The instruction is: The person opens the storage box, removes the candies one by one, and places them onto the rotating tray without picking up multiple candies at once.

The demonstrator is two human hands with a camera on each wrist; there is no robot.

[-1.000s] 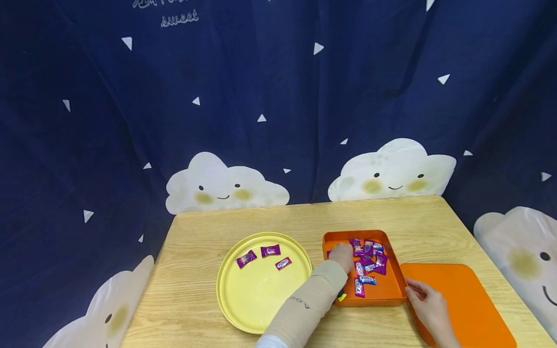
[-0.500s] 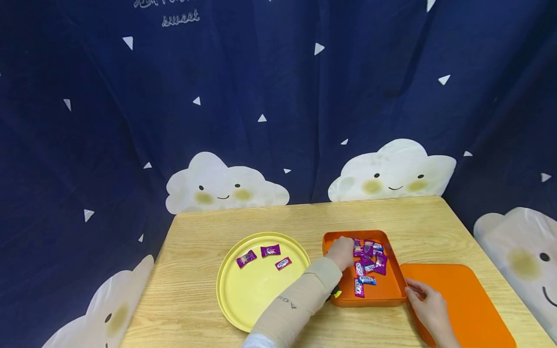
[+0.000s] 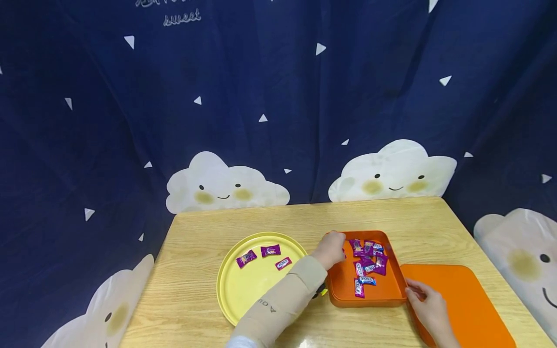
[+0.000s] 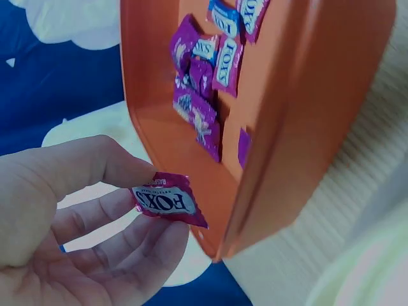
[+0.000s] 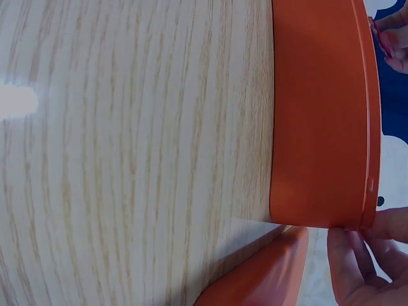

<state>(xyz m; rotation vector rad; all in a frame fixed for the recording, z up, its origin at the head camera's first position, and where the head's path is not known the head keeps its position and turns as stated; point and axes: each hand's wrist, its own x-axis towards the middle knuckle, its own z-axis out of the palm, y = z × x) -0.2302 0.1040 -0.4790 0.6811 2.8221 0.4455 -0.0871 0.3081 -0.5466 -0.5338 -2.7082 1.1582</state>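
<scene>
Pinching a red-and-white FOX'S sweet [image 4: 167, 199] between thumb and fingers of the left hand [image 3: 331, 247], right at the left side of the orange box [image 3: 370, 303]. Gripping the same box by its right side, near the front corner, with the right hand [image 3: 428, 305], close to a flat orange lid [image 3: 465, 299]. Noted also: wrapped sweets [image 3: 380, 264] inside the box (several overlapping), plus three others [image 3: 271, 250] on a yellow plate [image 3: 256, 295] to the left.
</scene>
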